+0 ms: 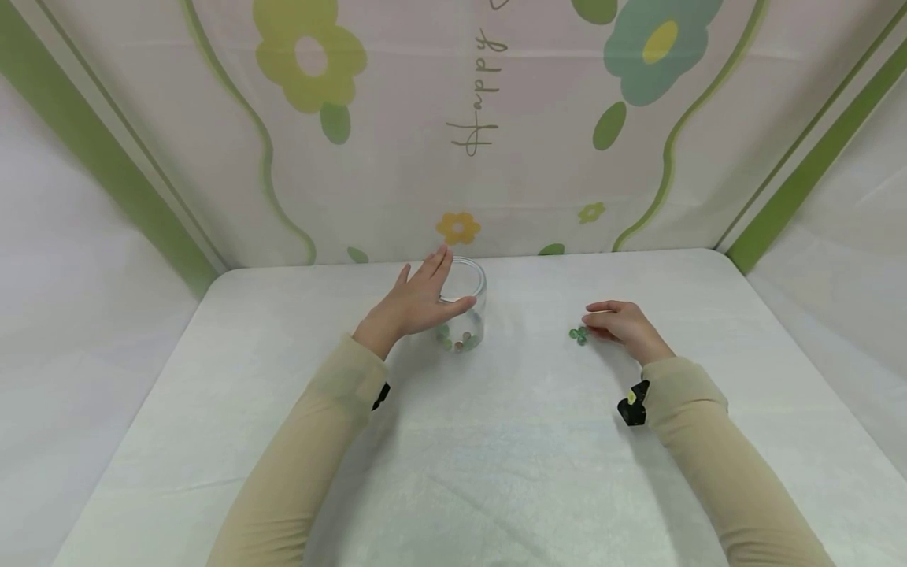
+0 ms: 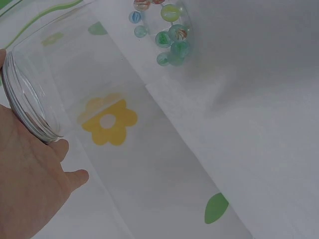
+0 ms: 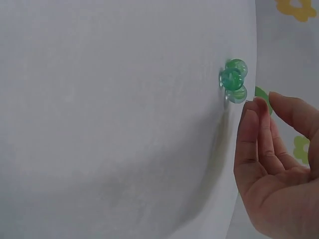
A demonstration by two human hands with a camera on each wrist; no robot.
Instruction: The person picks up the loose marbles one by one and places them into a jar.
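Note:
A clear glass jar (image 1: 476, 303) stands upright toward the back of the table, with several coloured marbles (image 2: 178, 34) at its bottom. My left hand (image 1: 418, 303) rests at the jar's left side near the rim, its fingers extended and the thumb reaching across the front. To the right, green marbles (image 1: 582, 340) sit clustered on the table. Beside them is my right hand (image 1: 623, 327), fingertips close at the cluster's right edge. In the right wrist view its thumb and fingers (image 3: 246, 134) are bent slightly, with a gap between them and nothing held.
A white cloth covers the table (image 1: 496, 457). Behind the far edge stands a printed curtain (image 1: 397, 181) with flowers and leaves. White side sheets (image 1: 78, 276) hang at left and right. Each wrist carries a small black camera (image 1: 633, 404).

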